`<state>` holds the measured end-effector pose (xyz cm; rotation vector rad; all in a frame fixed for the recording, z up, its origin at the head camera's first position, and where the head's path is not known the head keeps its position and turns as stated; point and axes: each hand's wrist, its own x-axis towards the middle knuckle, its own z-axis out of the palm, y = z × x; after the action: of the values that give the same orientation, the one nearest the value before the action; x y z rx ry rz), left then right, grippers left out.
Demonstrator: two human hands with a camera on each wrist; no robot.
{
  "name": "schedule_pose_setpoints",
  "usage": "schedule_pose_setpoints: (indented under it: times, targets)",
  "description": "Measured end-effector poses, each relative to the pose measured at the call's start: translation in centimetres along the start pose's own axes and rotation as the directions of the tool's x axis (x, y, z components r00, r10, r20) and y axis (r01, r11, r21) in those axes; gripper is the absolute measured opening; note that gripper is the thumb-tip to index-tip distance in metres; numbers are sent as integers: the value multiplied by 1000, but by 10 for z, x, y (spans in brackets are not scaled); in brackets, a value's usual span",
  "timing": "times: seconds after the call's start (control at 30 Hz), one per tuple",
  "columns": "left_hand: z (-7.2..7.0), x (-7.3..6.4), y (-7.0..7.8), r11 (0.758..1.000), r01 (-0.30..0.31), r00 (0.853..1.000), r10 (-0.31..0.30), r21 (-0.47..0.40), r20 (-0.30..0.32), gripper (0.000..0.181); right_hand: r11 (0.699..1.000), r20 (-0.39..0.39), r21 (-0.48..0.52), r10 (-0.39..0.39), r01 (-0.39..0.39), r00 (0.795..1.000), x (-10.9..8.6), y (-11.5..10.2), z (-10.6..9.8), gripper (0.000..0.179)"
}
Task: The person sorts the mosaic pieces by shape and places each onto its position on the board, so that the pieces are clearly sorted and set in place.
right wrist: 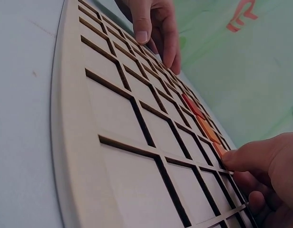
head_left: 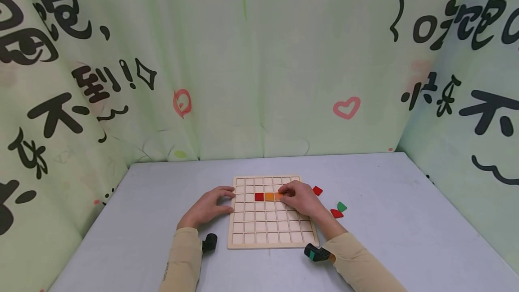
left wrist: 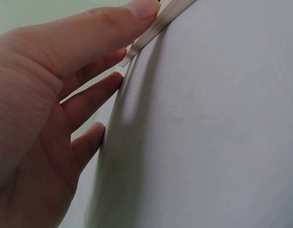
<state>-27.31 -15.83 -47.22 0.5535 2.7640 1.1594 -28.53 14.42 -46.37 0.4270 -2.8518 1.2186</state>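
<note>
A square wooden grid board (head_left: 249, 239) lies on the table. One row holds a red square tile (head_left: 259, 197), an orange square tile (head_left: 269, 196) and a second orange tile (head_left: 278, 196) partly covered by fingers. My right hand (head_left: 301, 198) pinches that second orange tile at its cell, with the thumb (right wrist: 233, 160) on it in the right wrist view. At the board's left edge, my left hand (head_left: 208, 205) rests its thumb and fingertips, the fingers spread apart. The left wrist view shows this thumb (left wrist: 142, 8) against the wooden edge.
Right of the board lie a red square tile (head_left: 317, 190), a green curved-edged piece (head_left: 342, 207) and a red curved-edged piece (head_left: 336, 213). A curtain (head_left: 263, 66) printed with dark characters hangs behind the white table (head_left: 413, 229). Dark wrist devices sit at both sleeves.
</note>
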Motion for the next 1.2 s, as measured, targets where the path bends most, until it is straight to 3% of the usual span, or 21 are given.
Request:
schedule_pose_setpoints:
  times: [0.8, 1.2]
  targets:
    - [1, 0, 3, 999, 35, 999, -35, -6, -2, 40, 1000, -20, 19, 11, -11, 1000, -1, 2, 0, 19]
    - [0, -1, 1, 1000, 13, 1000, -13, -6, -5, 37, 997, -52, 65, 48, -45, 997, -7, 4, -9, 28]
